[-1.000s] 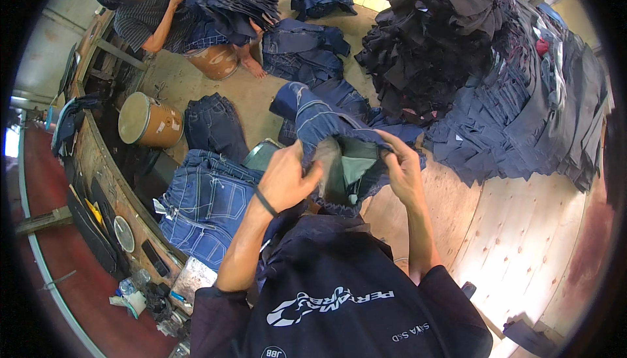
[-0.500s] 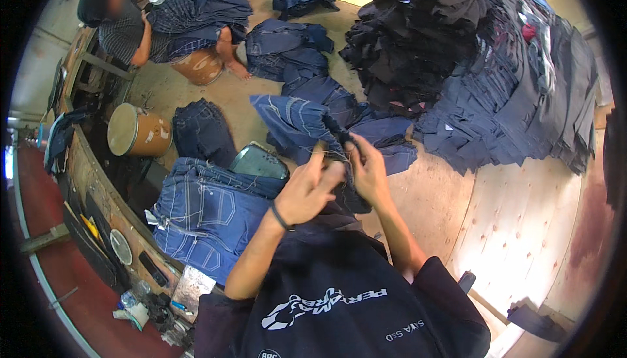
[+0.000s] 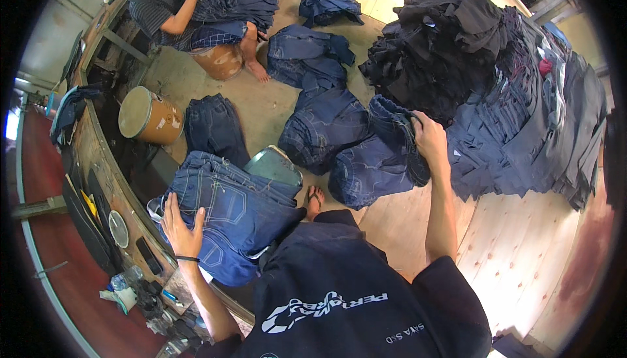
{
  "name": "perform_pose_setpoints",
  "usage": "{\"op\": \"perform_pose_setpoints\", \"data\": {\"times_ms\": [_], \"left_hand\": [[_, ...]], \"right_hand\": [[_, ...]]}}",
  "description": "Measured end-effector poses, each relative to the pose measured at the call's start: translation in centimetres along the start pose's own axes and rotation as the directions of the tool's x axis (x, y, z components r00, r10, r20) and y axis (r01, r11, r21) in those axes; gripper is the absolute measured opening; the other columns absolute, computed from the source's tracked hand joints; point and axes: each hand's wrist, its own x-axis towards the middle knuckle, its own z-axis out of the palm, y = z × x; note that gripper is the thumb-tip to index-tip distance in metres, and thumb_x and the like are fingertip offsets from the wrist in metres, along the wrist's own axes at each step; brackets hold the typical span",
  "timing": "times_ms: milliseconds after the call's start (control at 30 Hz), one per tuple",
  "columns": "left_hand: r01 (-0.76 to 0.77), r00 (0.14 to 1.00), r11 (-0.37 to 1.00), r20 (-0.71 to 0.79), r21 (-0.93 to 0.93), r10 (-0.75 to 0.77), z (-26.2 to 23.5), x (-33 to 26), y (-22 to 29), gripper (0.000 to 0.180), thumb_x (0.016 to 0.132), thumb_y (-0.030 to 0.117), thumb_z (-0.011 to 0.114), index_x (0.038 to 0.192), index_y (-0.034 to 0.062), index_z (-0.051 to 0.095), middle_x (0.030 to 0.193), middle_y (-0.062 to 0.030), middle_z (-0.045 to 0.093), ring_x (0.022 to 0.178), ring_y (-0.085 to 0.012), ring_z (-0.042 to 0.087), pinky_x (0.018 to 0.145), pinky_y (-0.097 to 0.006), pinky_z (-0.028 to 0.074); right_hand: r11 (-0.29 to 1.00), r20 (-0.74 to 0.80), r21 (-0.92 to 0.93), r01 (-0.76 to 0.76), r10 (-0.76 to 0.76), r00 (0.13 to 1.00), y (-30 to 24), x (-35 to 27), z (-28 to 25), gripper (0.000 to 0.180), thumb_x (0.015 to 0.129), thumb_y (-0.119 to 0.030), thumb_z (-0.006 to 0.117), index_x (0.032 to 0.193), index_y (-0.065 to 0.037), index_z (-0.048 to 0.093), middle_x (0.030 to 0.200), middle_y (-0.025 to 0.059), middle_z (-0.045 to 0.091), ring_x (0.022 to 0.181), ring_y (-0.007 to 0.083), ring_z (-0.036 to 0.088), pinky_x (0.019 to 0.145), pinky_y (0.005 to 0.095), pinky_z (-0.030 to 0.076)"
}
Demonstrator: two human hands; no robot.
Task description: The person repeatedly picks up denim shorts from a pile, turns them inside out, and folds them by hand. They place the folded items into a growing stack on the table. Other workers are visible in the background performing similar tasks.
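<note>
My left hand rests with fingers spread at the left side of a stack of blue jeans, whose back pockets and pale stitching face up. Out to the right, my right hand is closed on the upper edge of a dark blue pair of jeans. This pair hangs partly bunched, and its lower part meets other denim on the floor; where it ends is hard to make out. Folded dark jeans lie just left of it.
A green metal box stands behind the stack. Farther left are a round brown drum and more folded jeans. Large heaps of black cloth and grey-blue cloth rise at right. A seated person works at the far left.
My hands have come apart from the middle. The left has moved onto the jeans stack; the right has carried the dark jeans away to the right. The view has shifted a little.
</note>
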Motion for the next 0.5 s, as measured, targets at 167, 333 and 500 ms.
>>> {"op": "perform_pose_setpoints", "data": {"times_ms": [167,333,500], "left_hand": [[0.008,0.998,0.995,-0.065,0.095,-0.001,2.9,-2.4,-2.7,0.096,0.095,0.052,0.074,0.168,0.0074,0.032,0.170,-0.0177,0.038,0.158,-0.0391,0.034,0.125,-0.070,0.022],[0.163,0.986,0.979,-0.060,0.121,-0.157,2.9,-0.6,-4.5,0.088,0.093,0.056,0.075,0.162,0.0102,0.045,0.155,-0.0141,0.052,0.145,-0.0379,0.048,0.123,-0.071,0.025],[0.084,0.987,0.981,-0.150,0.175,-0.057,0.9,1.0,-4.2,0.071,0.083,0.057,0.085,0.126,0.0047,0.063,0.127,-0.0134,0.064,0.125,-0.0379,0.060,0.117,-0.064,0.035]], "right_hand": [[0.993,0.044,-0.091,-0.080,0.084,0.995,5.2,-1.5,3.2,0.033,0.105,-0.031,0.059,0.130,-0.016,0.074,0.112,0.0242,0.076,0.106,0.0446,0.072,0.092,0.0524,0.057],[0.991,-0.090,0.017,-0.131,0.132,0.987,15.3,-3.1,3.0,0.034,0.105,-0.027,0.060,0.131,-0.010,0.073,0.120,0.0260,0.074,0.114,0.0464,0.070,0.095,0.0504,0.055],[0.977,-0.197,-0.080,-0.197,0.178,0.964,21.7,-4.0,-1.6,0.034,0.107,-0.021,0.060,0.132,-0.001,0.070,0.125,0.0267,0.073,0.120,0.0435,0.069,0.102,0.0467,0.054]]}}
